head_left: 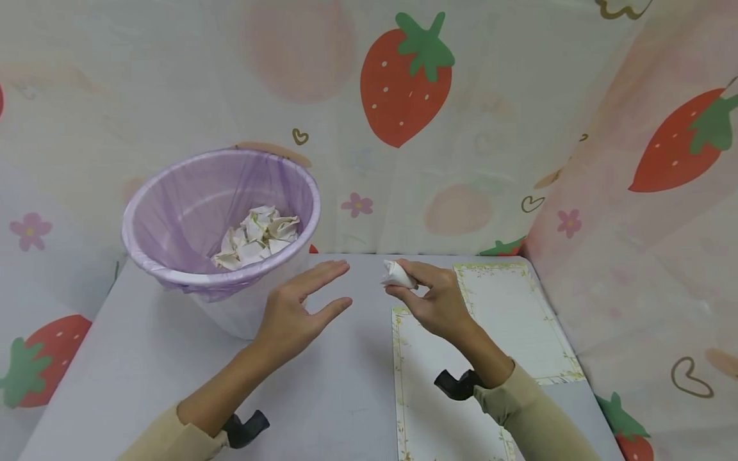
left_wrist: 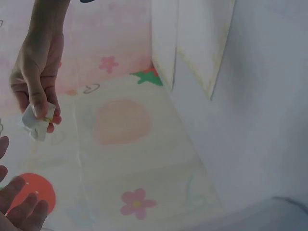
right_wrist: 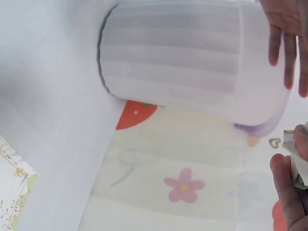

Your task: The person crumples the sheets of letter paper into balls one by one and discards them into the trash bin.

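Between thumb and fingers, my right hand [head_left: 435, 298] pinches a crumpled ball of white paper [head_left: 398, 275], raised above the table. In the right wrist view the paper [right_wrist: 299, 161] shows a bit of yellow-green print. My left hand [head_left: 296, 314] holds nothing; its fingers are extended, thumb apart, pointing toward the paper ball. Just behind the left hand stands a white bin [head_left: 230, 314] lined with a translucent purple bag [head_left: 173, 224]. Several crumpled papers [head_left: 256, 237] lie inside the bin.
Two flat sheets with floral borders lie on the right of the white table [head_left: 346, 397]: a near sheet [head_left: 438, 410] under my right forearm and a far sheet [head_left: 513, 320]. A strawberry-printed curtain [head_left: 346, 160] rises behind the table and along its sides.
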